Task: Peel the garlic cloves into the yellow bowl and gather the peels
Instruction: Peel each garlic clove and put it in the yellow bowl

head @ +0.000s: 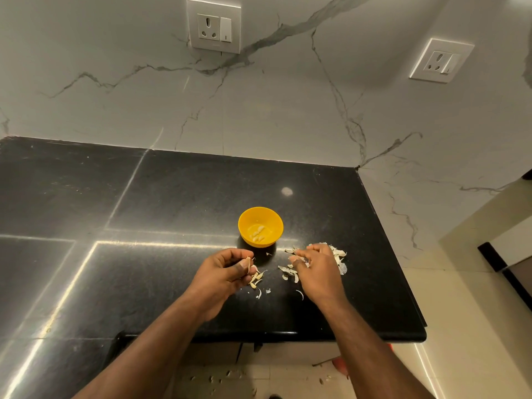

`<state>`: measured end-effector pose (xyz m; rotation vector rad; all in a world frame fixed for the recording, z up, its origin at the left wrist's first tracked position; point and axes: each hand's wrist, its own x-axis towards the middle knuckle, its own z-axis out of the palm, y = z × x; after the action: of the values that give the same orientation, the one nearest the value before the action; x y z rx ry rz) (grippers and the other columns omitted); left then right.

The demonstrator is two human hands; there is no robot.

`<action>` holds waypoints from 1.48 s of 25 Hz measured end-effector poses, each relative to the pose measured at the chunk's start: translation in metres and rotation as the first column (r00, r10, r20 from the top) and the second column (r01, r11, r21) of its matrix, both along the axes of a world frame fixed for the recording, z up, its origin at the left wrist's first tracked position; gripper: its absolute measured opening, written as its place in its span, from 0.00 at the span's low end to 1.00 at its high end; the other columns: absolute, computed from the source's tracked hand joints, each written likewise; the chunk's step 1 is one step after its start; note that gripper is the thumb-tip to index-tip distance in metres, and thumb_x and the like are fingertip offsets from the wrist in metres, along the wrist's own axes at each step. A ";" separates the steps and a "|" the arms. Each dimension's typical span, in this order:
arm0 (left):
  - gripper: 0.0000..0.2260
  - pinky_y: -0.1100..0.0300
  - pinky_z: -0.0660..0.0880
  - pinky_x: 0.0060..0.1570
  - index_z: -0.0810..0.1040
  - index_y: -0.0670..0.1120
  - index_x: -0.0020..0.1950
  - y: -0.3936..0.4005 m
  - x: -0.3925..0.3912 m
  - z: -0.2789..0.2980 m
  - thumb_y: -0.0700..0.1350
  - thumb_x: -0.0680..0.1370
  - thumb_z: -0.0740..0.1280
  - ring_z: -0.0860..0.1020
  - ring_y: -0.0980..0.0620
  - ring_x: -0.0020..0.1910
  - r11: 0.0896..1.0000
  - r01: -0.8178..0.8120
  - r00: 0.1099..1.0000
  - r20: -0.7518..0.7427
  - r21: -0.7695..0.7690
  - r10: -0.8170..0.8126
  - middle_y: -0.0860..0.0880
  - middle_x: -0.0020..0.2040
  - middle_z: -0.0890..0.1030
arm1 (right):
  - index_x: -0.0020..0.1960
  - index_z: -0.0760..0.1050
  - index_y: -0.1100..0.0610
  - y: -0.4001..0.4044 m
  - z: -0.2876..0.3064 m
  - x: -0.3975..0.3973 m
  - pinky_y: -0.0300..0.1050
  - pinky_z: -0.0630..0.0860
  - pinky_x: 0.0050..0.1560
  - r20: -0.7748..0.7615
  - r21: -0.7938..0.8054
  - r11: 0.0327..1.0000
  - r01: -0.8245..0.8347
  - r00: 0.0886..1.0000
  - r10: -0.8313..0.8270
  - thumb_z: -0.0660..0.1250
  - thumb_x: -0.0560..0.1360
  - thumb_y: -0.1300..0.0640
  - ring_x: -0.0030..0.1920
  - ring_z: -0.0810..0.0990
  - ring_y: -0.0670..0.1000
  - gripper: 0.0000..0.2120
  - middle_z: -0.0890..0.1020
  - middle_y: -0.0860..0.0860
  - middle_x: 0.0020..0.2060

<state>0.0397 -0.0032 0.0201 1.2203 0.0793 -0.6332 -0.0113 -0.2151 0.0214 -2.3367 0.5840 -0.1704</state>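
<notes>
Left hand (221, 272) pinches peels (256, 276); right hand (315, 269), fingers curled, rests on peel pile (339, 259). Yellow bowl (260, 226) with cloves (258, 234) just behind. 2 wall sockets (213, 25) above black counter (144, 197).

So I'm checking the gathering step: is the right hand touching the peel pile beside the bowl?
Touching. The head view shows the right hand lying over the peel pile, fingertips down among the scraps, with no gap visible.
</notes>
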 end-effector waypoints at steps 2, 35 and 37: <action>0.08 0.61 0.80 0.42 0.78 0.38 0.58 -0.002 0.000 0.001 0.33 0.80 0.64 0.81 0.51 0.41 0.999 0.008 0.998 -0.061 -0.052 -0.011 0.42 0.44 0.82 | 0.60 0.83 0.54 0.010 0.008 0.001 0.39 0.74 0.58 0.097 0.110 0.992 -0.068 0.994 0.057 0.71 0.77 0.54 0.52 0.77 0.42 0.12 0.78 0.45 0.56; 0.06 0.61 0.78 0.38 0.82 0.37 0.52 0.002 0.007 0.006 0.37 0.81 0.66 0.80 0.51 0.37 0.979 0.149 0.989 -0.035 0.141 -0.146 0.41 0.41 0.83 | 0.46 0.85 0.54 0.050 0.008 0.008 0.52 0.83 0.51 0.185 0.505 0.839 -0.201 0.975 0.123 0.77 0.71 0.63 0.43 0.86 0.50 0.06 0.87 0.49 0.39; 0.06 0.61 0.78 0.38 0.82 0.37 0.51 0.001 0.006 0.005 0.37 0.80 0.67 0.80 0.51 0.37 0.980 0.136 0.991 -0.026 0.143 -0.134 0.41 0.41 0.83 | 0.47 0.86 0.55 0.051 0.008 0.008 0.51 0.83 0.51 0.174 0.521 0.829 -0.203 0.976 0.129 0.77 0.72 0.62 0.44 0.86 0.50 0.06 0.87 0.49 0.40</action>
<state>0.0452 -0.0019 0.0254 1.3692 0.0565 -0.7662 -0.0033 -0.1640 0.0296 -1.7972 0.3043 -0.0655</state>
